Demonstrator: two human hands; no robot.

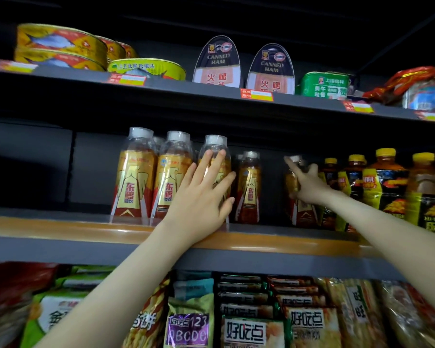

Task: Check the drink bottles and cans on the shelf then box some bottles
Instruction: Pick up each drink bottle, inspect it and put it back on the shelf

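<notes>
Store shelving with dark backing. Landmark: the orange-edged middle shelf [60, 226].

1. Your left hand [204, 194] lay flat, fingers straight and spread, against the third front gold-label bottle [215, 143] on that shelf, probably steadying it for checking.
2. Your right hand [309, 182], blurred, reached the far gold-label bottle [300, 212] on the same shelf. You could not tell whether it gripped.
3. Between them on the shelf, a set-back bottle [248, 187] stood upright.
4. At the shelf's right end: yellow-capped dark bottles [384, 182].
5. Above the shelf: canned ham tins [217, 62].
6. Below it: snack packets [251, 330].

No box was in view.
</notes>
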